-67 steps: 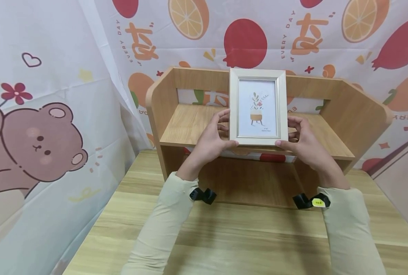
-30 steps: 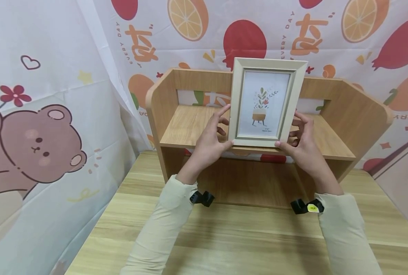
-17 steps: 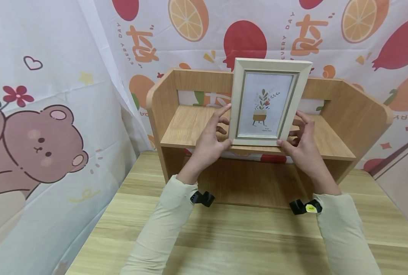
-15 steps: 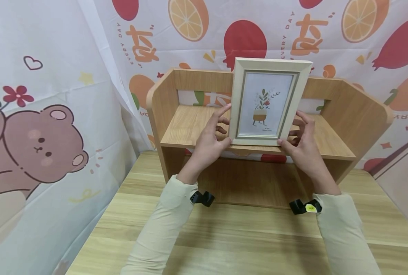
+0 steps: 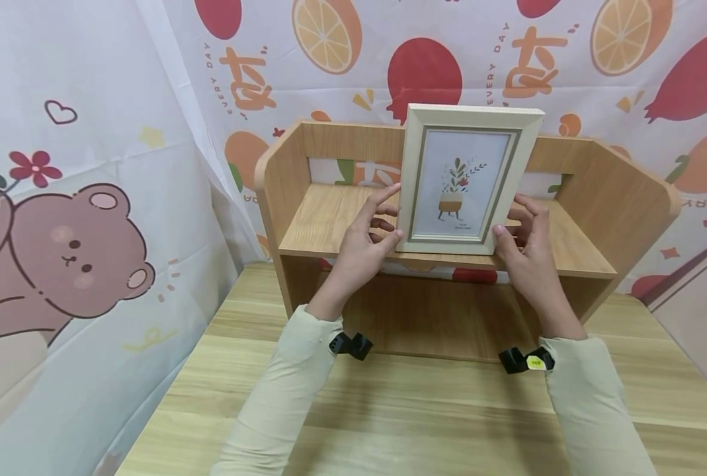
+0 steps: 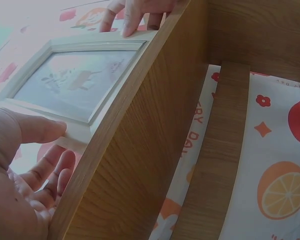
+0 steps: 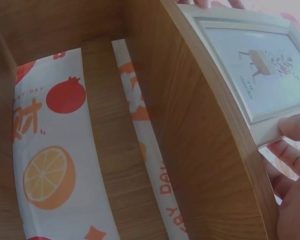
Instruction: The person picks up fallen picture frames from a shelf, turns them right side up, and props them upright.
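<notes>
A cream picture frame [image 5: 461,182], with a print of a potted plant on legs, stands upright on the upper board of a wooden shelf [image 5: 329,221]. Its lower edge sits near the board's front edge. My left hand [image 5: 359,254] grips the frame's left side low down, thumb [image 6: 52,131] at the border and fingers bent behind it. At the right side, my right hand [image 5: 532,258] holds the frame the same way, its thumb [image 7: 291,127] against the lower border. The back of the frame is hidden in the head view.
The shelf stands on a light wood-grain table [image 5: 413,423], with an open lower compartment [image 5: 442,317] beneath the upper board. Tall side panels [image 5: 621,198] bound it. A fruit-print cloth [image 5: 478,39] hangs behind, a bear-print cloth [image 5: 79,264] at the left.
The frame has tilted from leaning back to standing more upright, its top shifting right. Both thumbs have slid from the front lower corners to the side edges.
</notes>
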The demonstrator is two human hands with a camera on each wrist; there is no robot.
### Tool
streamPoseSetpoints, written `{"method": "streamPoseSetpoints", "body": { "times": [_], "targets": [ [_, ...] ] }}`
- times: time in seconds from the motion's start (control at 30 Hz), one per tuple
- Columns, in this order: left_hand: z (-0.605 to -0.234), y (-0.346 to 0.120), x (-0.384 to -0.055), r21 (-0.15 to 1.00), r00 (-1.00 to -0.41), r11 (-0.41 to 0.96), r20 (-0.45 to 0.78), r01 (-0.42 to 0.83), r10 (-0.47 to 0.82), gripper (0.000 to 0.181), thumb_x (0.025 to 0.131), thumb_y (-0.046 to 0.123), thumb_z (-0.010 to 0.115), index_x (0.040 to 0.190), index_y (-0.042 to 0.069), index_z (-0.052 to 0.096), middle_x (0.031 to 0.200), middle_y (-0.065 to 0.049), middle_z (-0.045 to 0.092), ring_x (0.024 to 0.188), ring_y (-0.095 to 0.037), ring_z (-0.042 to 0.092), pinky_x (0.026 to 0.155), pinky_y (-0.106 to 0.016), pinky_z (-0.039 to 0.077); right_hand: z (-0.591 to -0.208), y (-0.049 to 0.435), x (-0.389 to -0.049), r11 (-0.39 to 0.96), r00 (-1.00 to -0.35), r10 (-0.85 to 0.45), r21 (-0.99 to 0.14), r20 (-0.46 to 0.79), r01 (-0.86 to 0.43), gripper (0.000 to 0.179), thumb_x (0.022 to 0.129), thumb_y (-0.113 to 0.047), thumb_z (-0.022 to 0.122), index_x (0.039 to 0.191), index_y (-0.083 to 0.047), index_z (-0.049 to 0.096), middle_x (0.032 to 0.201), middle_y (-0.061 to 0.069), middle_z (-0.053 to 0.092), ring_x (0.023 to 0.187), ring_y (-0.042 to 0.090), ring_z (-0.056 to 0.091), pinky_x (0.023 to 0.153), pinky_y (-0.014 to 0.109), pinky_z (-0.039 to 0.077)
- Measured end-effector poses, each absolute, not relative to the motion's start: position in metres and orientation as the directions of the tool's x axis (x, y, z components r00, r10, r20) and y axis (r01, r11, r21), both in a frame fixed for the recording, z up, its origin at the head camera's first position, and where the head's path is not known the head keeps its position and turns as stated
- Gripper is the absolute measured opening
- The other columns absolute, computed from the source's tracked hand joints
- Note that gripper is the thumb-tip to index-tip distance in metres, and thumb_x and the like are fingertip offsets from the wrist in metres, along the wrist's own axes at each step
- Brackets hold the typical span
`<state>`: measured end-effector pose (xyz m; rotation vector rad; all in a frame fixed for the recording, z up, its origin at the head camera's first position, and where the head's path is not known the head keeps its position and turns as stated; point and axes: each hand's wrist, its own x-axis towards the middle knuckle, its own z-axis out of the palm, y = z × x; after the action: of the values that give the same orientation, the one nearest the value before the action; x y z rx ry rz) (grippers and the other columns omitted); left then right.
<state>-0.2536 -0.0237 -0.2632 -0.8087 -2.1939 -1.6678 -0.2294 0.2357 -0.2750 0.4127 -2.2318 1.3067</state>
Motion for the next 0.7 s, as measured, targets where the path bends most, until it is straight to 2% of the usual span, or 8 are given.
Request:
{"method": "streamPoseSetpoints", "body": {
  "times": [0.2,0.4,0.7],
  "targets": [
    [-0.2627,-0.0248,-0.2519,0.791,-0.802,0.177,0.535,0.586,0.267,0.064,0.091,0.002,0.061,0.146,0.027,0.038,0.122,-0.011,0.054,0.1,-0.024,0.058,0.081,-0.029,0.047,-0.2735,0.235,-0.2282,0.5,-0.823,0.01,-0.716,0.568,-0.488,0.052,0.101,-0.018,0.046,0.146,-0.026,0.02,0.13,0.014,0.049,0.093,0.004,0.055,0.077,0.017,0.042],
    [-0.2648,-0.0257,-0.2513,0.756,-0.773,0.197,0.561,0.624,0.297,0.071,0.087,-0.004,0.063,0.147,0.023,0.036,0.122,-0.014,0.053,0.102,-0.026,0.057,0.085,-0.036,0.05,-0.2709,0.2345,-0.2265,0.513,-0.834,0.021,-0.722,0.551,-0.465,0.053,0.101,-0.016,0.047,0.146,-0.024,0.02,0.129,0.014,0.049,0.092,0.004,0.054,0.075,0.013,0.043],
    [-0.2704,-0.0236,-0.2525,0.683,-0.737,0.282,0.6,0.674,0.312,0.078,0.085,-0.007,0.065,0.147,0.026,0.032,0.115,-0.012,0.052,0.103,-0.024,0.059,0.084,-0.037,0.054,-0.2699,0.2354,-0.2278,0.548,-0.848,0.022,-0.716,0.53,-0.433,0.056,0.1,-0.015,0.048,0.146,-0.027,0.017,0.135,0.017,0.047,0.101,0.01,0.055,0.082,0.009,0.045]
  ]
}}
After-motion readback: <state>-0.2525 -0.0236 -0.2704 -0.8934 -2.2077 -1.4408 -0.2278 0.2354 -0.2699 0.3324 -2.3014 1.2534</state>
